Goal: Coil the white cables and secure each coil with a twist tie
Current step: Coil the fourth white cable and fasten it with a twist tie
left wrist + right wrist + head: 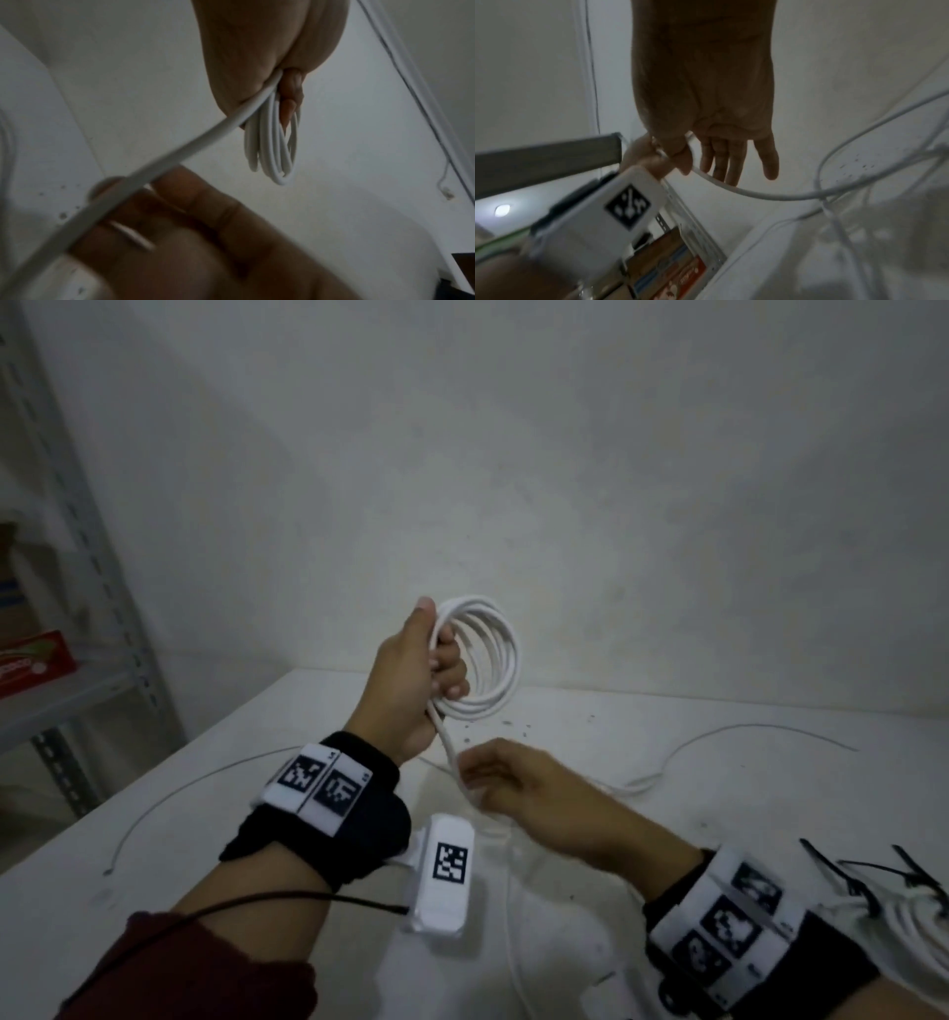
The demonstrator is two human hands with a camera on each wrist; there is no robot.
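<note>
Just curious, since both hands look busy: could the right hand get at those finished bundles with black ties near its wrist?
Probably not yet: the right hand is guiding white cable, though the tied bundles lie unobstructed beside its wrist.

Your left hand [421, 680] covers one side of the coil [488, 654], so you cannot see how many loops it clamps. In the left wrist view your right hand [180, 233] is blurred, and the loose cable [154, 168] crossing it runs off the lower left corner. In the head view its far end is lost under your right hand [539, 803] and wrist. At the head view's right edge, a second coil [919, 922] with dark ties [862, 875] is cut off and too blurred to judge. The boxes [670, 272] on the shelf [67, 695] carry print too smeared to read. Specks on the desk [513, 726] are too small to identify.
</note>
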